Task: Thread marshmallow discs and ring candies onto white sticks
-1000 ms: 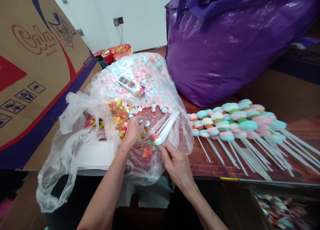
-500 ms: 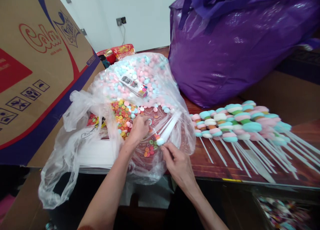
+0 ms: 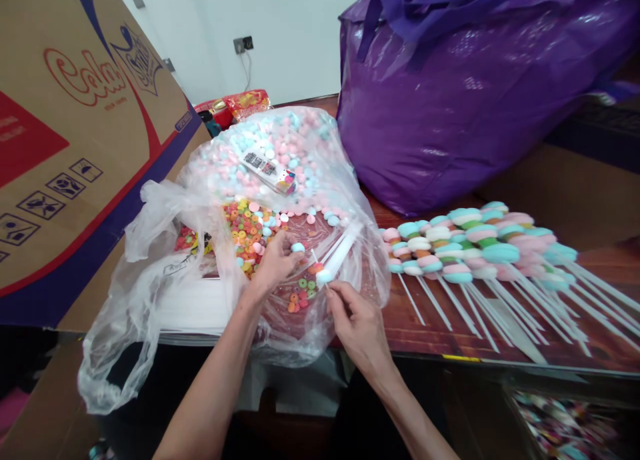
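Note:
My left hand [image 3: 278, 257] pinches a pale blue marshmallow [image 3: 298, 247] between thumb and fingers, close to the tip of a stick. That white stick is gripped low down by my right hand [image 3: 354, 313]. Threaded on it are a blue-and-white marshmallow [image 3: 323, 277] and, above that, an orange gummy ring [image 3: 315, 268]. Below my left hand lie loose green and orange gummy rings [image 3: 299, 295] on the clear plastic. Yellow and orange rings [image 3: 245, 230] are heaped just past that hand. Several bare white sticks [image 3: 343, 245] lie inside the plastic by my right hand.
A clear bag of pink and blue marshmallows [image 3: 300, 140] lies ahead, a printed packet [image 3: 269, 171] on it. Finished marshmallow skewers [image 3: 465, 247] are piled at the right. A purple bag [image 3: 450, 100] stands behind them, a cardboard box [image 3: 115, 133] at the left.
My left hand has turned so the blue marshmallow in its fingers shows more plainly. The stick in my right hand now stands a little further clear, with its tip visible.

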Motion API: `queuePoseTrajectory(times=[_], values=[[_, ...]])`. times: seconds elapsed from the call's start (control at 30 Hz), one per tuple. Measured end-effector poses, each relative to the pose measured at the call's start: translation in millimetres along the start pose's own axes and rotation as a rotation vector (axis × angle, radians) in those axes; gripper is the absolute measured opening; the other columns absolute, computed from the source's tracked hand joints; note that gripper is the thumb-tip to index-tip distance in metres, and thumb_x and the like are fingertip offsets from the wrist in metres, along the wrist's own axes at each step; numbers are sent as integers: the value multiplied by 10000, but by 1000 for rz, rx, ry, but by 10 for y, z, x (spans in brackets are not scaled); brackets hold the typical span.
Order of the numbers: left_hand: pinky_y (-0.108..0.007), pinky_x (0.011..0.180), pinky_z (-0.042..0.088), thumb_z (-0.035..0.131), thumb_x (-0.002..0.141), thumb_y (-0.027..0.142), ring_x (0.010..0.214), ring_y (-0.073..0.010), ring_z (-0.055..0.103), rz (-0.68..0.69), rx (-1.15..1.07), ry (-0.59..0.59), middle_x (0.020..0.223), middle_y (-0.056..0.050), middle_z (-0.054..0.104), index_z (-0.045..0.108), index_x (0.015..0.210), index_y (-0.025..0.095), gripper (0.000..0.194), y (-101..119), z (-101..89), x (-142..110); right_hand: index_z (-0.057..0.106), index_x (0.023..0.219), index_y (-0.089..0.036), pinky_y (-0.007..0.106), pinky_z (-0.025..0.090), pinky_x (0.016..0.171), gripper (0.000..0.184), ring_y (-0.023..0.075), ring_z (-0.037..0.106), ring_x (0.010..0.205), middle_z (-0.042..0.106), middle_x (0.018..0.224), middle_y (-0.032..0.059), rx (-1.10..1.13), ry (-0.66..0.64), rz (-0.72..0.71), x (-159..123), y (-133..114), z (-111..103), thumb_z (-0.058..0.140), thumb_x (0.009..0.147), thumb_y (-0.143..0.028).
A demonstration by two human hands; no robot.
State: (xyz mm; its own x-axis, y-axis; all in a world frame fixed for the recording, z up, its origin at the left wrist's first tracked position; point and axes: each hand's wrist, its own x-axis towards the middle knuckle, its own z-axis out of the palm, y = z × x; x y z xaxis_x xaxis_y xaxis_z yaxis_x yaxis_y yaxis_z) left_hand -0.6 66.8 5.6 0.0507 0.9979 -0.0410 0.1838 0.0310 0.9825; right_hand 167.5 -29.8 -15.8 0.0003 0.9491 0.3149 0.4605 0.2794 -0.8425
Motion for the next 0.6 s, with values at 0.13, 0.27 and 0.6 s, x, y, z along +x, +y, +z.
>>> queuePoseTrajectory(times=[0.13, 0.27, 0.6], values=[[-209, 598, 475, 751, 702, 278, 648, -107, 631, -84, -281, 20, 781, 22, 646, 585, 914, 175, 289, 21, 23, -163, 685, 957, -159, 224, 432, 547, 220, 124, 568, 520, 609, 622, -17, 45, -23, -33, 4, -9, 8, 496, 973, -270], [-225, 629, 487, 805, 659, 344, 641, -101, 612, -91, -353, 86, 752, 6, 676, 700, 938, 140, 362, 1, 43, -259, 694, 960, -168, 229, 433, 534, 220, 130, 571, 533, 618, 633, -10, 69, -50, -12, -5, -38, 5, 504, 974, -279], [-218, 717, 494, 832, 682, 376, 686, -71, 560, -71, -449, 90, 857, -10, 724, 758, 1076, 146, 463, -64, 56, -326, 700, 965, -171, 220, 433, 531, 226, 131, 597, 573, 675, 711, 12, 76, -103, -3, -11, -34, 10, 510, 977, -294]])
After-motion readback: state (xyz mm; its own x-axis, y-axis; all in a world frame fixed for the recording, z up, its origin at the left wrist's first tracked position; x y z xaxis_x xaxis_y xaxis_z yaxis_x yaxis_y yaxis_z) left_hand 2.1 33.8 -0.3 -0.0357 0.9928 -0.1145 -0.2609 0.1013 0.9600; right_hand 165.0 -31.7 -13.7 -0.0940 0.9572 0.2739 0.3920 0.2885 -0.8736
